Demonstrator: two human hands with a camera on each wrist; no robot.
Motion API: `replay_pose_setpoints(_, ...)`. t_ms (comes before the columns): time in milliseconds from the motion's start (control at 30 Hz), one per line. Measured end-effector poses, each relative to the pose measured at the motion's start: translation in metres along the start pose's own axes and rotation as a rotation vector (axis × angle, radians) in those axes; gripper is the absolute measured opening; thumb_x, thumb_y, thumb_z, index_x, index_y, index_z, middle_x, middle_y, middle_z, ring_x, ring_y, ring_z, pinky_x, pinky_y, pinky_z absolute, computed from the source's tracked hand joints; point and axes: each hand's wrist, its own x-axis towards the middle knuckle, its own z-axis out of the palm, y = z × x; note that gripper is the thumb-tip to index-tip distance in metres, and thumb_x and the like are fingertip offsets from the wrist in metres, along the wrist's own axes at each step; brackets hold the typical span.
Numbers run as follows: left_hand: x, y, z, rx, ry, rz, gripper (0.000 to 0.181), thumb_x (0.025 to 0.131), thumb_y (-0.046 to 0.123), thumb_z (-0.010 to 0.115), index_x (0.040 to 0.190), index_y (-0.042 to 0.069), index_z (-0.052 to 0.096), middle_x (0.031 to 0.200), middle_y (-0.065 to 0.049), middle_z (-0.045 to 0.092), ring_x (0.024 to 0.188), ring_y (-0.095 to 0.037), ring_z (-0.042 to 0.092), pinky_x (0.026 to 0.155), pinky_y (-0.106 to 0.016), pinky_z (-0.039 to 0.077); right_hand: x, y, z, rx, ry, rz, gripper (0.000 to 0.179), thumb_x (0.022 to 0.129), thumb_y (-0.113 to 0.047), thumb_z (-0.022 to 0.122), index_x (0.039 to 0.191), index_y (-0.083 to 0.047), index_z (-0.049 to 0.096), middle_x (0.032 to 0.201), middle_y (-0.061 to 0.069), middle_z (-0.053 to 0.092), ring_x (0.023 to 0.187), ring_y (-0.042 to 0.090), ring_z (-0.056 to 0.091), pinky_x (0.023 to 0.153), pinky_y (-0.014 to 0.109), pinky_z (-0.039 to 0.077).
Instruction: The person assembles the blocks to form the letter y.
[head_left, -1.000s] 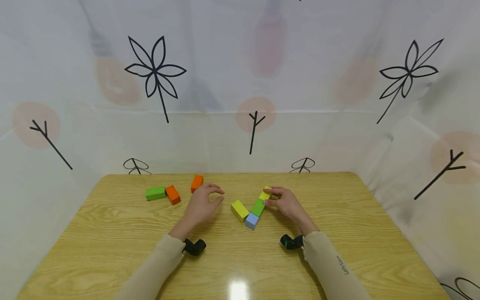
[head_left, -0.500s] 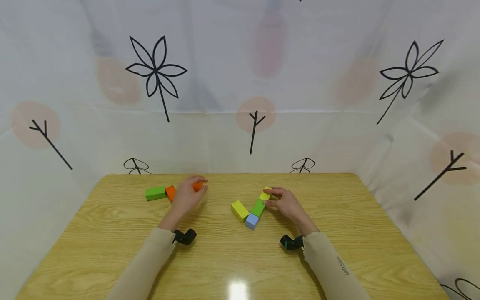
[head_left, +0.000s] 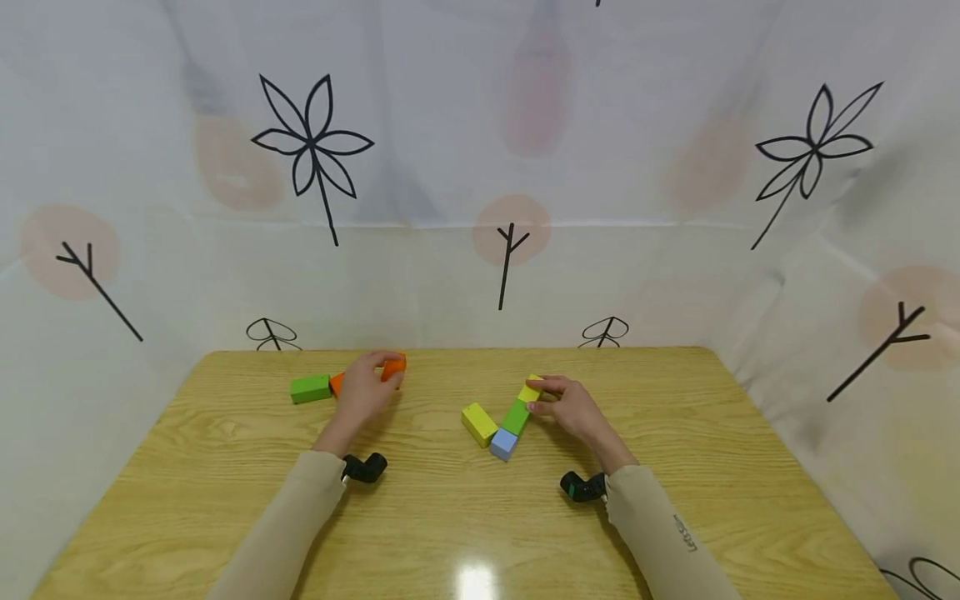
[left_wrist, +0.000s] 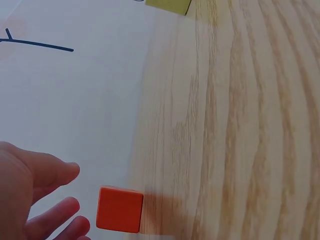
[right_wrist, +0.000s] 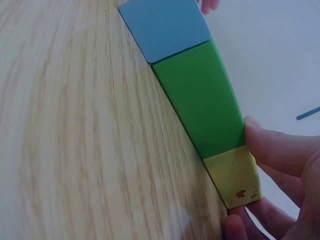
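My left hand (head_left: 362, 393) reaches over the back left of the table, thumb and fingers spread about an orange block (head_left: 393, 368). In the left wrist view a narrow gap shows between the fingertips and that orange block (left_wrist: 120, 210). On the right, a row of blocks slants toward me: yellow (head_left: 530, 390), green (head_left: 516, 417), then blue (head_left: 504, 444). The thumb and fingers of my right hand (head_left: 576, 410) pinch the yellow end block (right_wrist: 231, 176), the thumb right at its seam with the green block (right_wrist: 200, 100).
Another yellow block (head_left: 479, 424) leans its near corner toward the blue one. Behind my left hand lies a second orange block (head_left: 337, 384), partly hidden, beside a green block (head_left: 311, 388). A patterned white cloth (head_left: 420, 275) rises behind the table (head_left: 450, 525).
My left hand has moved left and back, from near the middle to the rear orange block, and now partly covers the second orange one. The right hand and its row stay put.
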Motion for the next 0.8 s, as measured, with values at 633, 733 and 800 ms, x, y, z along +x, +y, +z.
replay_pose_setpoints(633, 0.009, -0.006, 0.003, 0.087, -0.038, -0.060, 0.041, 0.091, 0.014, 0.071, 0.131, 0.007, 0.065, 0.128, -0.020, 0.060, 0.108, -0.038, 0.060, 0.085, -0.051, 0.052, 0.000, -0.001, 0.001, 0.010, -0.005, 0.013, 0.045, 0.090, -0.012, 0.074, 0.134, -0.006, 0.064, 0.150, 0.021, 0.041, 0.140, 0.044, 0.034, 0.112, 0.057, 0.029)
replay_pose_setpoints(733, 0.010, -0.006, 0.004, 0.083, -0.032, -0.070, 0.040, 0.090, 0.013, 0.072, 0.130, 0.008, 0.066, 0.127, -0.019, 0.061, 0.108, -0.037, 0.060, 0.086, -0.050, 0.051, 0.000, -0.001, 0.001, 0.016, -0.005, 0.012, 0.046, 0.089, -0.011, 0.075, 0.133, -0.006, 0.064, 0.150, 0.021, 0.041, 0.140, 0.044, 0.034, 0.112, 0.057, 0.029)
replay_pose_setpoints(800, 0.011, -0.006, 0.005, 0.080, -0.029, -0.073, 0.040, 0.090, 0.012, 0.071, 0.130, 0.008, 0.066, 0.126, -0.019, 0.061, 0.109, -0.037, 0.060, 0.087, -0.050, 0.051, -0.001, -0.001, 0.001, 0.012, -0.005, 0.009, 0.046, 0.089, -0.012, 0.075, 0.133, -0.005, 0.064, 0.150, 0.022, 0.041, 0.139, 0.045, 0.034, 0.111, 0.058, 0.030)
